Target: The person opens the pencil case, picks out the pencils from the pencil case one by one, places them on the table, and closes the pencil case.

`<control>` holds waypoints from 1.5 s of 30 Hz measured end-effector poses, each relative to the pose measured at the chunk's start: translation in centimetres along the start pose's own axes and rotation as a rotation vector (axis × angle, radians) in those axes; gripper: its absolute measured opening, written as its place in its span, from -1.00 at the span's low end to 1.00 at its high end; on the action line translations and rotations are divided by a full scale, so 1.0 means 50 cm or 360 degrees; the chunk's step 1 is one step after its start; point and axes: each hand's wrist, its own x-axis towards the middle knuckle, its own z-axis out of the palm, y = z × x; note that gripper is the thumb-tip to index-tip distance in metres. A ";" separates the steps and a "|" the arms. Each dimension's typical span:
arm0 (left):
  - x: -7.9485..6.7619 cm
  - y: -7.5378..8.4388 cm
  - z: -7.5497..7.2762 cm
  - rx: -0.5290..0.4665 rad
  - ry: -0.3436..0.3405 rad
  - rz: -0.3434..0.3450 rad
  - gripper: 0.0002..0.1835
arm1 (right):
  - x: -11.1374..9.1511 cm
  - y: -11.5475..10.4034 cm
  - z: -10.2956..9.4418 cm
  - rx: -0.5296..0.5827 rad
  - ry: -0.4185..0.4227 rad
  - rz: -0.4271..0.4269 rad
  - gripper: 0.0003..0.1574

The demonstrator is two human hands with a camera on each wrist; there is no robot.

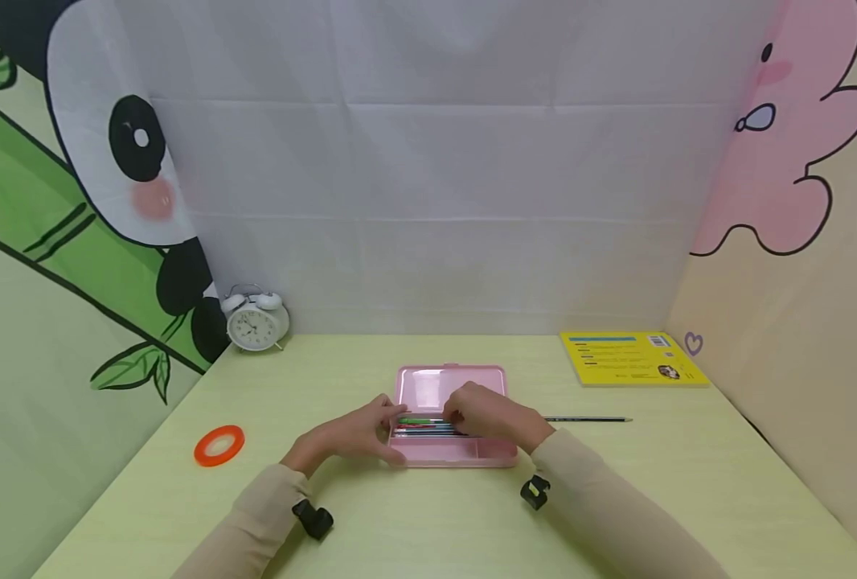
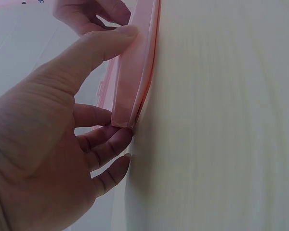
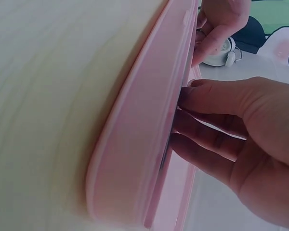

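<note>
A pink pencil case lies on the table with its lid raised toward the back. Several pencils, one of them green, lie lengthwise inside. My left hand grips the case's left end, its thumb on the front wall and the fingers round the corner in the left wrist view. Over the middle of the case, my right hand reaches in from above. In the right wrist view its thumb and fingers pinch a dark pencil at the rim. Another dark pencil extends to the right, partly hidden behind the right wrist.
An orange tape ring lies on the table to the left. At the back left stands a white alarm clock. A yellow book lies at the back right. White cloth hangs behind the table.
</note>
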 end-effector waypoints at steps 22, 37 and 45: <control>0.008 -0.012 0.001 0.0000 -0.0023 -0.0022 0.09 | 0.011 -0.009 0.001 -0.0025 -0.0119 0.0122 -0.70; 0.004 -0.007 0.000 -0.0012 -0.0013 -0.0015 0.08 | 0.009 -0.006 -0.009 -0.0027 -0.0108 0.0028 -0.43; 0.002 -0.011 0.000 -0.0028 -0.0010 -0.0005 0.08 | -0.015 -0.009 -0.027 0.0023 -0.0050 0.0026 -0.51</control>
